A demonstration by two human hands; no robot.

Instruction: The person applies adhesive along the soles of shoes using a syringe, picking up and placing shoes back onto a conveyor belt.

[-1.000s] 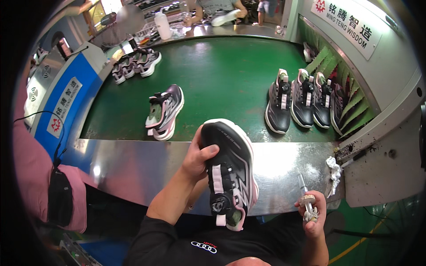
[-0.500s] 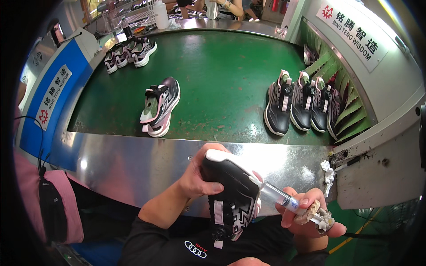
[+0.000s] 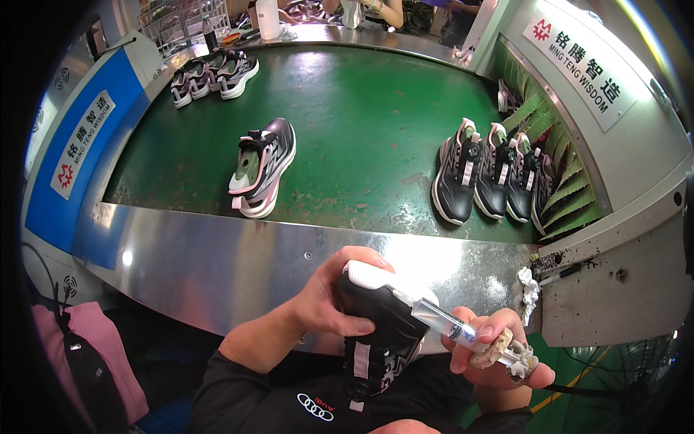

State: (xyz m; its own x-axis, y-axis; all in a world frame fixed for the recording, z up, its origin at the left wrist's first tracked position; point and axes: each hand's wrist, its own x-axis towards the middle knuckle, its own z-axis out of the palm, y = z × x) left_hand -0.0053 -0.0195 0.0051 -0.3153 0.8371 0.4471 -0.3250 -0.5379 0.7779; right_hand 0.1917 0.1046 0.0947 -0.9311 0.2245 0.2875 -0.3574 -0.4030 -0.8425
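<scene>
Left hand (image 3: 332,300) around black, white-soled shoe (image 3: 390,311)

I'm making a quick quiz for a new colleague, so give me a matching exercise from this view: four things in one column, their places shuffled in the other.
Things:
1. Syringe
2. Shoe nearest the syringe's tip
3. Crumpled white scrap
4. White bottle

Places:
A. Beyond the green belt
B. In the left hand
C. Right end of the metal ledge
D. In the right hand

Pairs: 1-D, 2-B, 3-C, 4-A.
</scene>
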